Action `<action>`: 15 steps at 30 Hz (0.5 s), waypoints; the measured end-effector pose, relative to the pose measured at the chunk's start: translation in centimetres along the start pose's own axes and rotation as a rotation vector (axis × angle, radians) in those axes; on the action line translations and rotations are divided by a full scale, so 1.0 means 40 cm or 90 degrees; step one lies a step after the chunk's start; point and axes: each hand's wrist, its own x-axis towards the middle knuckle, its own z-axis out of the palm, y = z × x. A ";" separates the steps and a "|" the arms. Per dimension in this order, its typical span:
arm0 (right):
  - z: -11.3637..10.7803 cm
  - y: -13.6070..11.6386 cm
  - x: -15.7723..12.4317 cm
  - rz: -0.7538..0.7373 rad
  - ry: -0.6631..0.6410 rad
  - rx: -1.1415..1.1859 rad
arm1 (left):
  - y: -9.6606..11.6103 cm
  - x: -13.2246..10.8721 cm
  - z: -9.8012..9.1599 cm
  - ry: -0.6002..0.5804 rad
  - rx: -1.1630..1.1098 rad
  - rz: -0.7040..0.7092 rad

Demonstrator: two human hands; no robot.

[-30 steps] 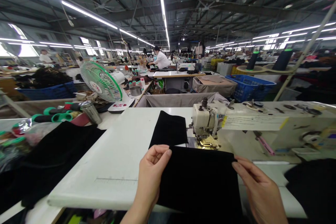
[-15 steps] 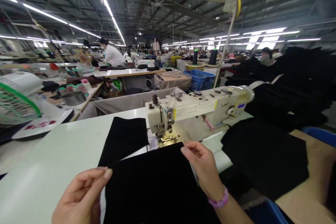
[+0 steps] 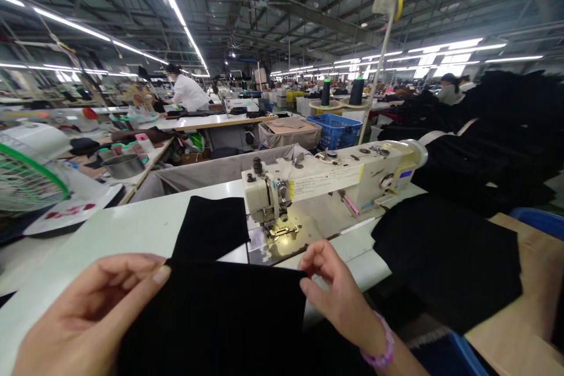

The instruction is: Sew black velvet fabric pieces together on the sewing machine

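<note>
A black fabric piece [image 3: 220, 317] hangs between my two hands in front of the sewing machine [image 3: 321, 182]. My left hand [image 3: 97, 305] pinches its upper left corner between thumb and fingers. At the upper right corner, my right hand [image 3: 339, 299], with a beaded bracelet on the wrist, grips the edge. The fabric's top edge is stretched nearly level, just short of the machine's lit needle plate [image 3: 284, 235]. Another black piece [image 3: 211, 226] lies on the pale tabletop [image 3: 127, 235], left of the needle area, partly covered by the held one.
More black fabric [image 3: 449, 258] lies at the right beside a wooden board [image 3: 524, 294]. A fan [image 3: 30, 170] stands at the left. Behind the machine are a blue basket [image 3: 335, 130] and thread cones [image 3: 356, 92]. A person in white [image 3: 190, 93] bends over a farther table.
Both hands have come closer to me with the fabric, the left one also moving left and up. The fabric's top edge has dropped away from the needle plate and is now more level.
</note>
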 end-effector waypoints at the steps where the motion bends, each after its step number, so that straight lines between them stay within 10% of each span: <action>1: 0.003 -0.001 -0.024 -0.006 -0.042 -0.049 | 0.028 0.030 -0.002 -0.050 0.053 0.027; 7: 0.039 0.121 -0.150 -0.045 -0.179 -0.163 | 0.016 0.148 0.180 -0.493 0.302 0.163; 11: 0.044 0.229 -0.166 -0.128 -0.161 -0.243 | -0.143 0.129 0.334 -0.529 0.301 0.152; 15: 0.031 0.254 -0.154 -0.287 -0.151 -0.309 | -0.233 0.105 0.366 -0.491 0.280 0.148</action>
